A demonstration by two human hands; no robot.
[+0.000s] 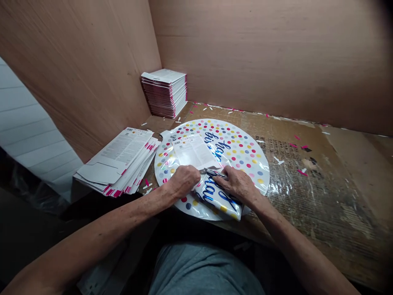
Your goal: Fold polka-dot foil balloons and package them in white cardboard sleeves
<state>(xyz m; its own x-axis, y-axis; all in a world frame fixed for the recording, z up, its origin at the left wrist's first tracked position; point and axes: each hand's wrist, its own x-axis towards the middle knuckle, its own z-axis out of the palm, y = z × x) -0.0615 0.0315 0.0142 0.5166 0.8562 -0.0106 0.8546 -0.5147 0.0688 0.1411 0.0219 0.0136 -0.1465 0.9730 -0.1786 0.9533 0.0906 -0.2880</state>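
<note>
A round white foil balloon (245, 153) with coloured dots and blue script lies flat near the table's front edge. On its left half rests a white printed card (195, 151). A folded foil piece (217, 198) with blue lettering lies over the balloon's near part. My left hand (185, 180) is closed in a fist at that piece's upper left corner, below the card. My right hand (236, 182) grips the folded foil at its upper edge, fingers bent over it. The fingertips of both hands are partly hidden.
Left of the balloon lies a fanned pile of white printed cards (113, 157). A taller stack of cards (166, 92) stands in the back corner. Brown cardboard (285, 196) covers the table, with pink and white paper scraps. Wooden panels (260, 53) rise behind and at left.
</note>
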